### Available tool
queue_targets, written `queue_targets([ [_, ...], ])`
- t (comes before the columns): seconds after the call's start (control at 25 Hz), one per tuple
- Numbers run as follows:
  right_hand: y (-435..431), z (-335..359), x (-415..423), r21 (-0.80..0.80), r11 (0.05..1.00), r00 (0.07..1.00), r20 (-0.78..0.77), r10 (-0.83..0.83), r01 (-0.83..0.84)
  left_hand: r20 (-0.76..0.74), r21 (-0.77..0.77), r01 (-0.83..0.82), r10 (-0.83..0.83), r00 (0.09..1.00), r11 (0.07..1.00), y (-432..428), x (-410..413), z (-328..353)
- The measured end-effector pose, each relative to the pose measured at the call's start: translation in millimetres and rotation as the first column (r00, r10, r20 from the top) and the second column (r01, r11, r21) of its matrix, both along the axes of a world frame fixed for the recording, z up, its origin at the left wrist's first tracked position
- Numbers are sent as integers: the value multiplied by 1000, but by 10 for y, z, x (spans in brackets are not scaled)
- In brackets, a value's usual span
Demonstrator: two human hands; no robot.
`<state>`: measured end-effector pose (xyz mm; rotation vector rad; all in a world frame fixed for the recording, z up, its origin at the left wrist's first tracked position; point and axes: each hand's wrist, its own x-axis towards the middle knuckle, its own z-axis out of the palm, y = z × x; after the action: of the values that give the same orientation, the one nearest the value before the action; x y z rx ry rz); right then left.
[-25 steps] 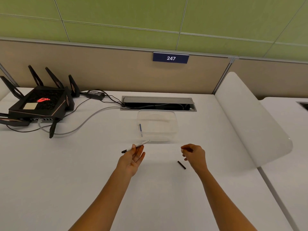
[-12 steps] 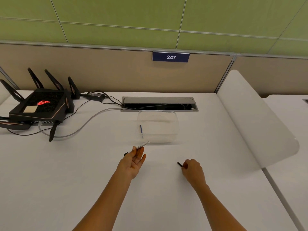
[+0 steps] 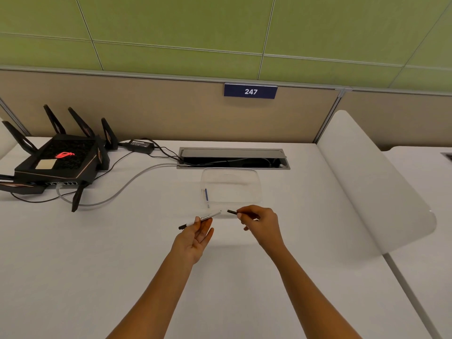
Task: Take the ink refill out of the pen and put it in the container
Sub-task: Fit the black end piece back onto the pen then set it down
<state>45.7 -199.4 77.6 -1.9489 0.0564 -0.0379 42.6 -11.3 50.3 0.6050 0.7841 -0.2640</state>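
Observation:
My left hand (image 3: 197,237) pinches a white pen barrel (image 3: 208,217) with a black tip, held slanted just in front of the container. My right hand (image 3: 260,225) grips a small black pen piece (image 3: 231,212), its end a short gap from the barrel's open end. Behind both hands stands a clear plastic container (image 3: 255,178) on the white desk (image 3: 122,253). A thin ink refill (image 3: 207,195) with blue ink lies inside it along the left wall.
A black router (image 3: 57,161) with several antennas sits at the back left, with cables (image 3: 127,184) running to a cable tray (image 3: 233,159) behind the container. A white curved divider (image 3: 371,182) rises on the right.
My right hand went down to the desk, picked up the small black piece and lifted it toward the open end of the barrel. My left hand kept the barrel nearly still.

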Motion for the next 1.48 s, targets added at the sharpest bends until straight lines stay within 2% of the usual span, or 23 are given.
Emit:
queue_targets([
  [0.32,104,60,28,-66,998,998,50,26,-22,31,41,20,-22,999,999,11,6,58],
  [0.56,88,60,42,-81,996,998,44,37,-33,95,138,46,-59,994,989,62,18,88],
  [0.8,164,-2,3,1,1000,1000,21,23,-23,158,191,91,-122,980,977,20,1,135],
  [1.12,182,-15,-42,314,946,995,-81,-54,77,211,228,44,-93,973,973,37,8,195],
  [1.48,249,-40,-36,212,968,987,-122,-108,132,221,219,18,-67,973,976,-2,-14,218],
])
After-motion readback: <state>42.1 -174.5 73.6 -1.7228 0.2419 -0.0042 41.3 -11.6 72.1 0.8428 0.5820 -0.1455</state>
